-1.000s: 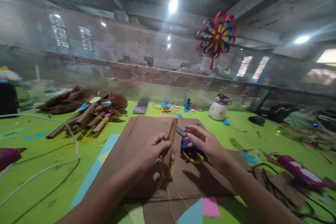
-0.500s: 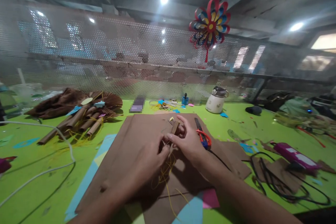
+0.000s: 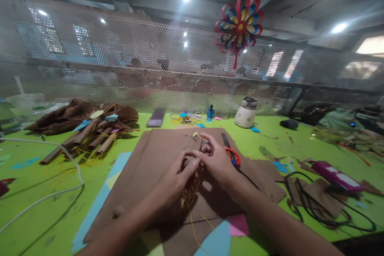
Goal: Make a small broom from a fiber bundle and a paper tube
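Observation:
Both my hands meet over a brown cardboard sheet (image 3: 156, 148) on the green table. My left hand (image 3: 172, 182) is closed in a pinch on a small brown paper roll with yellow straw strands (image 3: 189, 204) trailing below it. My right hand (image 3: 214, 160) is closed on the other end of the same roll, its fingertips touching my left fingertips. The roll itself is mostly hidden by my fingers. Scissors with orange and blue handles (image 3: 232, 154) lie just right of my right hand.
Brown paper rolls and a brown fan (image 3: 99, 130) lie at the left with a white cable (image 3: 45, 196). A white jug (image 3: 246, 114), a purple tool (image 3: 334, 176) with black cord, paper scraps and a hanging paper pinwheel (image 3: 240, 24) are on the right. A mesh screen stands behind.
My right hand left the scissors and came to the roll. The roll, upright a second ago, is now lower and hidden between both hands' fingertips.

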### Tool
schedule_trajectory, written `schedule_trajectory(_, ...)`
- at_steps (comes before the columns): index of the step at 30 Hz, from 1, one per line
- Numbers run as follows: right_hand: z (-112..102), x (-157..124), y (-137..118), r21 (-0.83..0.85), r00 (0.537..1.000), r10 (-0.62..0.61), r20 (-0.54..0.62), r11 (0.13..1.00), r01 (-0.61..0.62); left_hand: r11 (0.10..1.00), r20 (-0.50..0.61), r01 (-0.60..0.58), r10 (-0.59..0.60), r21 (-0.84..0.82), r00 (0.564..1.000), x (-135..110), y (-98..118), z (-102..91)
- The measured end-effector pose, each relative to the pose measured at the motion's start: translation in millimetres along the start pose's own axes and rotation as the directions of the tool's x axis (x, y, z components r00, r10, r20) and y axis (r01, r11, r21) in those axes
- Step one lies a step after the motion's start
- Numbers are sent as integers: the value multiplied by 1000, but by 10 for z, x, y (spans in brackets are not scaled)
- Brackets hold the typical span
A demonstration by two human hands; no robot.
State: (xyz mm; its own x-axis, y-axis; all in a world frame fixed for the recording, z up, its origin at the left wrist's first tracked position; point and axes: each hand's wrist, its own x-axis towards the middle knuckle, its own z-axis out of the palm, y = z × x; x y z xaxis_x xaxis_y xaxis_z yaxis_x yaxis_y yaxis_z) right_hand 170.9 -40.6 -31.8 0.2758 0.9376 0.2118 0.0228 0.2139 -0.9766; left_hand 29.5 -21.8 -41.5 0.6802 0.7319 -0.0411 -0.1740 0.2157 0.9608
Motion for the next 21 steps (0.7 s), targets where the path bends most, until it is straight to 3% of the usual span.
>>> schedule_trajectory(7, 1, -38, 15, -2, 1000, 0, 10, 1000, 0, 991, 23, 135, -135, 19, 991, 76, 46, -36)
schedule_trajectory(12, 15, -69, -10, 93, 999, 15, 45, 995, -19, 980, 133, 194, -198, 45, 971, 44, 78, -75)
schedule_trajectory(21, -104, -43, 6, 179, 984, 92, 150, 977, -119, 980, 218, 169, -188, 105, 958, 35, 77, -66)
